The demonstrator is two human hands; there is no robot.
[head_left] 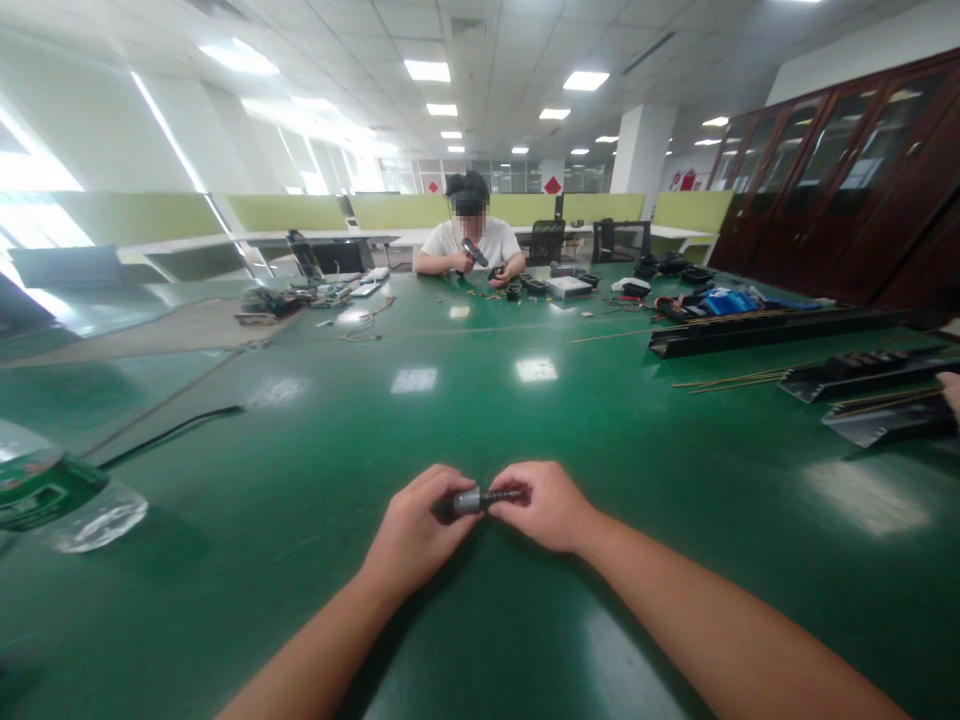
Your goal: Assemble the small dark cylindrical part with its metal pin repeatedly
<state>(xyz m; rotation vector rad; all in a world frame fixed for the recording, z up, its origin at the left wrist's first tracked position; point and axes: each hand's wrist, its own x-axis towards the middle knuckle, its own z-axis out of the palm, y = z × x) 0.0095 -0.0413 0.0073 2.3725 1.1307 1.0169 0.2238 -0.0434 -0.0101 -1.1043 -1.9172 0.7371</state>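
Note:
Just above the green table, my left hand (416, 520) is closed round a small grey metal cylinder (466, 501) that looks like a little motor; its far left end is hidden by my fingers. From the cylinder's right end runs a thin dark ribbed rod (504, 495), like a screw or spring. The thumb and fingers of my right hand (544, 505) pinch this rod, and part of it is covered by them. Both pieces lie in one line, nearly level, between my two hands. Whether they are fixed together I cannot tell.
A water bottle (67, 500) lies at the left by a black cable (172, 437). Black metal channels (765, 330) with thin rods are at the right, where another person's hand (951, 392) shows. Across the table (480, 420), a person (471, 240) holds a power tool (474, 252).

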